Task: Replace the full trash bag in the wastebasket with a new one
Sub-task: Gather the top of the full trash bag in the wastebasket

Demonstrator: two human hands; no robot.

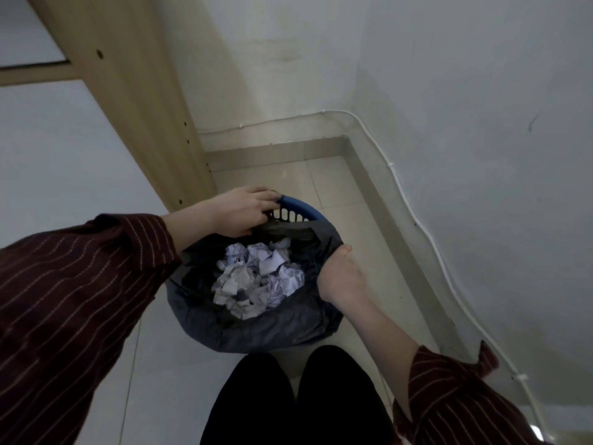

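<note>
A blue slotted wastebasket (300, 209) stands on the tiled floor in a corner, lined with a black trash bag (256, 329) that is filled with crumpled white paper (258, 279). My left hand (239, 211) grips the bag's edge at the far left of the rim, where the bag has come off and the blue rim shows. My right hand (341, 276) holds the bag's edge on the right side, fingers tucked under the plastic. Elsewhere the bag is still folded over the rim.
A wooden cabinet side (128, 101) rises close on the left. White walls meet in the corner behind, with a white cable (417, 220) clipped along them above a grey skirting. My dark-trousered legs (298, 399) stand just before the basket.
</note>
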